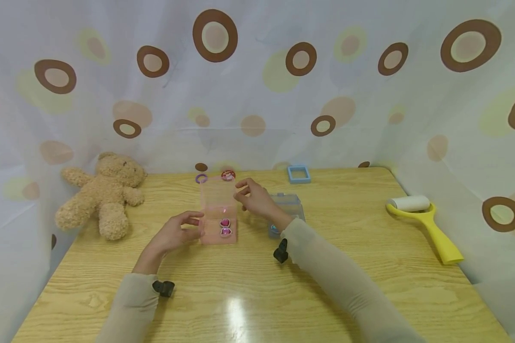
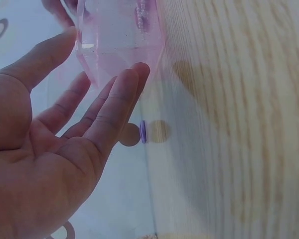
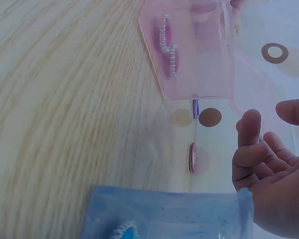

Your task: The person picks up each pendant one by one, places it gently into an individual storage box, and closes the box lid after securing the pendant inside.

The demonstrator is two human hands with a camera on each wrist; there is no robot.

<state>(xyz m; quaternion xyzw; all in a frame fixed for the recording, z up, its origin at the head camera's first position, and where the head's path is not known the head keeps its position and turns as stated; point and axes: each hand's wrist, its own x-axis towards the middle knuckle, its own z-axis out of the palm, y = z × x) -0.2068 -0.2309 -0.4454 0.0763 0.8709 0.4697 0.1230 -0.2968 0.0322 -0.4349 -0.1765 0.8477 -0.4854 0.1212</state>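
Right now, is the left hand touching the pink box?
Touching. In the left wrist view, the left hand has its fingertips pressed against the pink box.

No readable text, labels, brands or numbers anywhere. The red round badge (image 1: 228, 175) at the back of the surface (image 1: 257, 286) has a pale mark on it, too small and blurred to read. The curtain (image 1: 257, 71) carries only printed circles, no lettering.

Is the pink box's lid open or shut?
Open: the pink box has its lid raised, and two heart-shaped pieces lie uncovered in its compartments.
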